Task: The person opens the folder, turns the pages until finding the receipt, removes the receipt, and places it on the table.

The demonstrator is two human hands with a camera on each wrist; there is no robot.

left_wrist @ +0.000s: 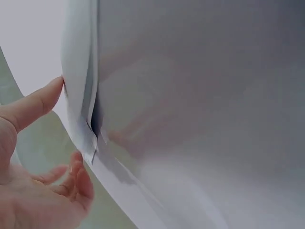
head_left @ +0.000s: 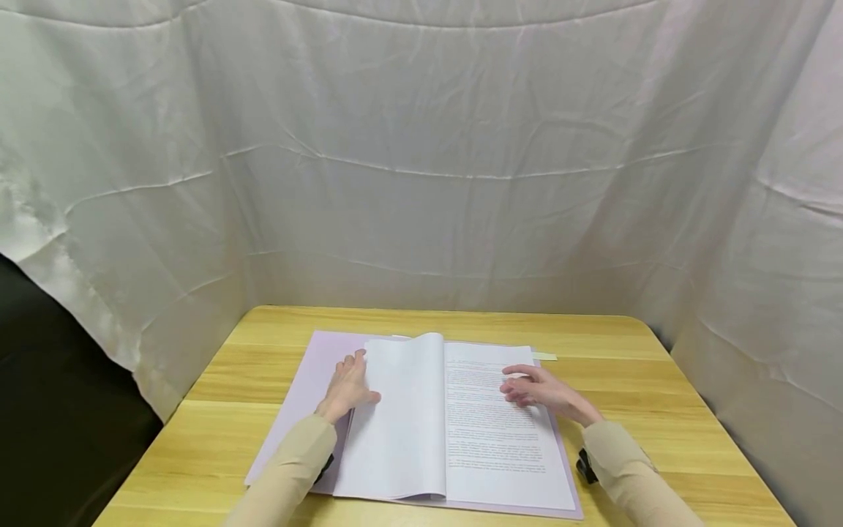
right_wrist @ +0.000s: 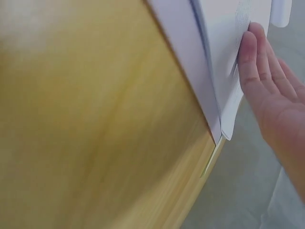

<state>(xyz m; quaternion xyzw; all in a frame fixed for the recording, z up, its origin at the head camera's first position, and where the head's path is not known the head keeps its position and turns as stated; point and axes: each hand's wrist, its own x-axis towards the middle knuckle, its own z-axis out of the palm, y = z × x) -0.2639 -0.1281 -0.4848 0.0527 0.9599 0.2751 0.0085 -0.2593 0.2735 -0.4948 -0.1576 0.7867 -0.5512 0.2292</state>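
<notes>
A lilac folder (head_left: 312, 366) lies spread on the table with white sheets inside. The turned sheet (head_left: 405, 432) on its left side is blank and bulges up along the spine. Small printed text fills the right page (head_left: 494, 410). At the left sheets' outer edge is my left hand (head_left: 347, 388), fingers spread; in the left wrist view its thumb (left_wrist: 43, 99) touches the paper edge and the other fingers are loosely bent. My right hand (head_left: 543, 390) is over the outer part of the printed page, its fingers (right_wrist: 249, 59) nearly straight. Whether they touch the paper I cannot tell.
A wooden table (head_left: 217, 417) bears the folder, which reaches close to the front edge. From the folder's upper right side sticks a pale yellow tab (head_left: 544, 356). Light grey cloth (head_left: 461, 146) hangs behind and at both sides. Something black (head_left: 53, 410) is at the left.
</notes>
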